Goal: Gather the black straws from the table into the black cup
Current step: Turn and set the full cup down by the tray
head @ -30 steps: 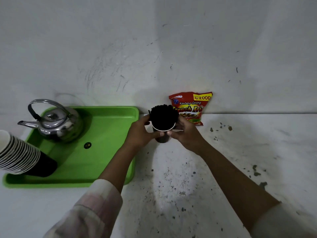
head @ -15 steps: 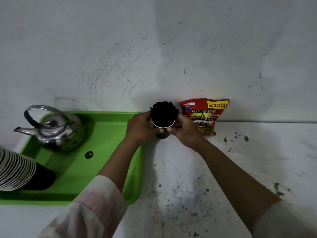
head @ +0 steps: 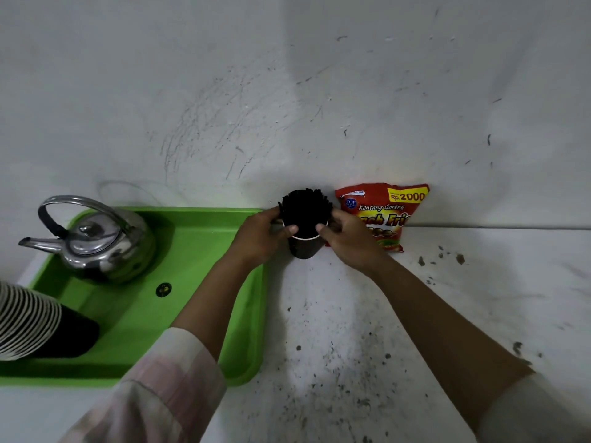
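Observation:
A black cup (head: 303, 249) with a white rim stands on the white table close to the wall. A thick bundle of black straws (head: 305, 207) stands upright in it and sticks out above the rim. My left hand (head: 259, 236) wraps the bundle and cup rim from the left, thumb on the front. My right hand (head: 347, 239) presses against them from the right. No loose straws show on the table.
A green tray (head: 198, 251) lies left of the cup, holding a steel kettle (head: 99, 241) and a lying stack of black paper cups (head: 35, 327). A red snack bag (head: 387, 212) leans on the wall just right of the cup. Dark specks dot the table (head: 351, 346).
Both hands keep their hold around the cup and straws. The view has shifted, so the cup and bag sit slightly further right and lower in the frame.

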